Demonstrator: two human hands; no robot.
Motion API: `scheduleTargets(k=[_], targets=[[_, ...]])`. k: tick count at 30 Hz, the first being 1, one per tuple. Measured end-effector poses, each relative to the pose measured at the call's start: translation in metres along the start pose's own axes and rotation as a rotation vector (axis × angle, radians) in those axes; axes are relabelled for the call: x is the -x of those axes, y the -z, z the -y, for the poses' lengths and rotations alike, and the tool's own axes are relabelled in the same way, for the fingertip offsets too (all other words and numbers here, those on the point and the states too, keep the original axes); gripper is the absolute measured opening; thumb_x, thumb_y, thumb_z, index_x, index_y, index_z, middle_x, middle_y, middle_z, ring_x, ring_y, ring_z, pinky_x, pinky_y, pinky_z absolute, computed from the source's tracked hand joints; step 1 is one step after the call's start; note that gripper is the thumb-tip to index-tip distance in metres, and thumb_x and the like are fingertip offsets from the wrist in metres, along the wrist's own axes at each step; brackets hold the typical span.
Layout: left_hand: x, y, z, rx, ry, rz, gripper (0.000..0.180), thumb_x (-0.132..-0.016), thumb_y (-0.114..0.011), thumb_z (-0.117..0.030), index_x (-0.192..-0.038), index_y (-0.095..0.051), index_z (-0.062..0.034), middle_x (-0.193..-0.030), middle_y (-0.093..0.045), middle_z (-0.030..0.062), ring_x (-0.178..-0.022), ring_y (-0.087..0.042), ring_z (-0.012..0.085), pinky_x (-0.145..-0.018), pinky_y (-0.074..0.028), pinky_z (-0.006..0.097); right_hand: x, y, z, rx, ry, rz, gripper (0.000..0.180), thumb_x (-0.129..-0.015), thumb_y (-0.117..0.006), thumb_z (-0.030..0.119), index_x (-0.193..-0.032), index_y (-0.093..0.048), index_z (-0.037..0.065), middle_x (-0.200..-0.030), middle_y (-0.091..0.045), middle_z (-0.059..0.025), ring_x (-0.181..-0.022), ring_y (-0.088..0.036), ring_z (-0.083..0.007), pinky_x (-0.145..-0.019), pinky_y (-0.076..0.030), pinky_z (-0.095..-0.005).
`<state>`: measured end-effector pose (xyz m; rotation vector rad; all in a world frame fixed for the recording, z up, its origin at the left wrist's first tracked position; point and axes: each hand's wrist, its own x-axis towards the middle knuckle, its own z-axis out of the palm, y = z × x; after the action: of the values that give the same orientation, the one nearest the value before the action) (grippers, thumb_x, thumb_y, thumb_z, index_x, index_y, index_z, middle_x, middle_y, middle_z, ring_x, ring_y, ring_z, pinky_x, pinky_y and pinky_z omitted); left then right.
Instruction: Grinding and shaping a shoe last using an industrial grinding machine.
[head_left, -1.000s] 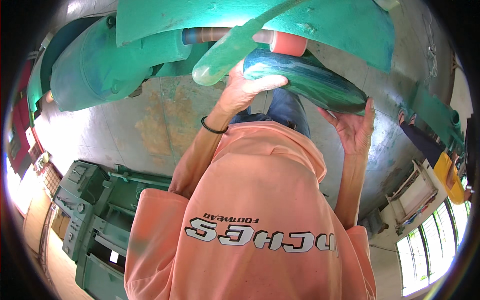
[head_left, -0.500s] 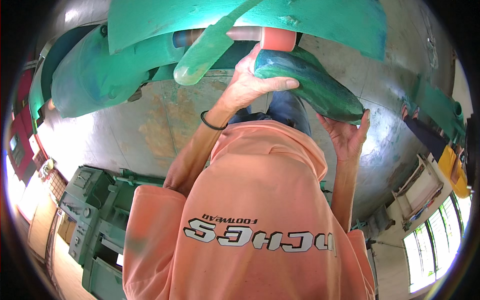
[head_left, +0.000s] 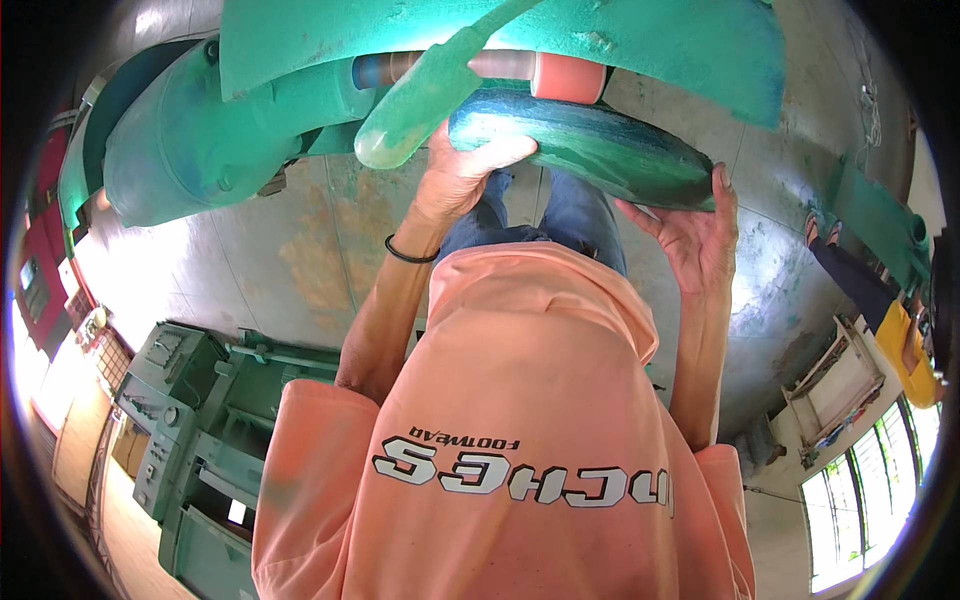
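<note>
A long, dark green piece shaped like a shoe last (head_left: 600,150) spans both my hands, just under a green machine's hood (head_left: 650,45). My left hand (head_left: 462,172) grips its left end, thumb along the near side and the other fingers hidden behind. At the right end, my right hand (head_left: 695,235) holds it between thumb and fingertips. The piece's upper edge meets the underside of an orange-red roller (head_left: 569,77) on the machine's spindle (head_left: 502,65); whether they touch, I cannot tell. A translucent green rod-like part (head_left: 415,110) hangs in front of the spindle.
The machine's rounded green housing (head_left: 190,140) stands at the left. Behind me on the left is another grey-green machine (head_left: 190,420). A person in a yellow top (head_left: 900,345) is at the far right, near a wooden rack (head_left: 835,385) and a barred window (head_left: 870,500).
The green piece has shifted left and turned more level, with its upper edge now along the roller's underside. My left hand moved left with it, and my right hand rose a little.
</note>
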<state>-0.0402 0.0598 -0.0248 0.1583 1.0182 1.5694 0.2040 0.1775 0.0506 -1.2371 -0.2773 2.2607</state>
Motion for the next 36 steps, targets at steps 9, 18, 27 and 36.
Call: scheduleTargets(k=[9,18,27,36], targets=[[-0.003,0.002,0.001,0.02,0.019,-0.009,0.048,-0.078,-0.081,0.005,-0.121,-0.061,-0.0011,-0.109,-0.07,0.0073,-0.099,-0.068,0.0173,-0.088,-0.057,0.031,-0.006,0.002,0.003,-0.007,0.0,-0.014,0.067,-0.09,-0.074,0.041,-0.134,-0.047,0.0,-0.137,-0.053,-0.0265,-0.122,-0.057,-0.0465,-0.096,-0.054,-0.0651],[0.002,-0.006,-0.002,0.006,0.013,-0.02,0.052,-0.077,-0.082,0.005,-0.122,-0.058,-0.0025,-0.111,-0.068,0.0065,-0.104,-0.066,0.0173,-0.092,-0.055,0.032,0.001,0.003,0.008,0.028,-0.003,0.034,0.068,-0.092,-0.07,0.045,-0.135,-0.047,-0.003,-0.137,-0.054,-0.0253,-0.124,-0.056,-0.0445,-0.099,-0.053,-0.0638],[0.004,0.008,-0.016,0.002,-0.001,0.03,0.038,-0.082,-0.077,0.006,-0.117,-0.063,0.0009,-0.104,-0.071,0.0113,-0.097,-0.071,0.0204,-0.087,-0.059,0.033,-0.009,-0.006,-0.007,0.081,0.028,0.0,0.067,-0.092,-0.07,0.044,-0.131,-0.05,-0.006,-0.134,-0.056,-0.0273,-0.124,-0.057,-0.0432,-0.099,-0.052,-0.0634],[0.01,0.015,-0.015,0.155,0.023,-0.08,0.061,-0.086,-0.073,0.003,-0.141,-0.047,-0.0008,-0.123,-0.063,0.0095,-0.11,-0.064,0.0196,-0.096,-0.054,0.032,0.006,-0.006,-0.011,0.133,0.1,0.032,0.062,-0.093,-0.068,0.045,-0.124,-0.056,-0.007,-0.127,-0.064,-0.0227,-0.118,-0.062,-0.0384,-0.098,-0.054,-0.0591]])
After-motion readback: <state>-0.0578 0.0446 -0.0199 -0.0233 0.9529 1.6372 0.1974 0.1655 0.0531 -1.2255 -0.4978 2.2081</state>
